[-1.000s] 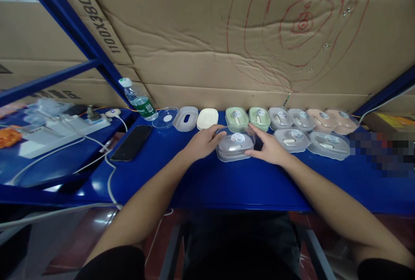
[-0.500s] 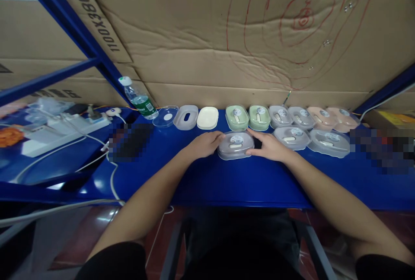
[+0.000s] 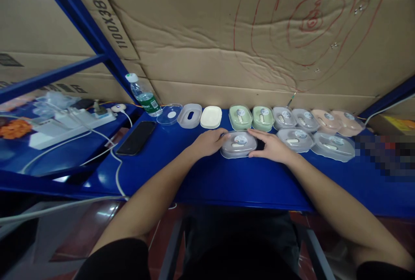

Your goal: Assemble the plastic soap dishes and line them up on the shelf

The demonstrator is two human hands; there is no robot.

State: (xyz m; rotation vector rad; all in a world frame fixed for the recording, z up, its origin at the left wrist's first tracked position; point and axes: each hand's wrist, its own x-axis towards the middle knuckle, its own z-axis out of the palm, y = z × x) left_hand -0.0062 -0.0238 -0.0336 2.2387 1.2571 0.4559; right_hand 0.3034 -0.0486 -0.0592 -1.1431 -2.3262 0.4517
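A grey plastic box with a clear lid (image 3: 239,144) rests on the blue table in front of me, with a round sticker and a small white piece showing at its top. My left hand (image 3: 212,141) holds its left end, the fingertips partly hidden behind it. Around the right end curve the thumb and fingers of my right hand (image 3: 270,147). Just beyond stand two green lidded boxes (image 3: 240,118). To the right of my right hand lies another grey lidded box (image 3: 295,140).
Along the back are a clear lid (image 3: 169,115), a grey slotted tray (image 3: 189,116), a cream tray (image 3: 211,117) and pink lidded boxes (image 3: 325,121). A water bottle (image 3: 147,98), a phone (image 3: 136,138) and a power strip (image 3: 73,128) with cables are at left.
The camera view has turned slightly, so the whole scene sits a little further right. Both hands keep their hold on the grey box, which shows no clear movement on the table.
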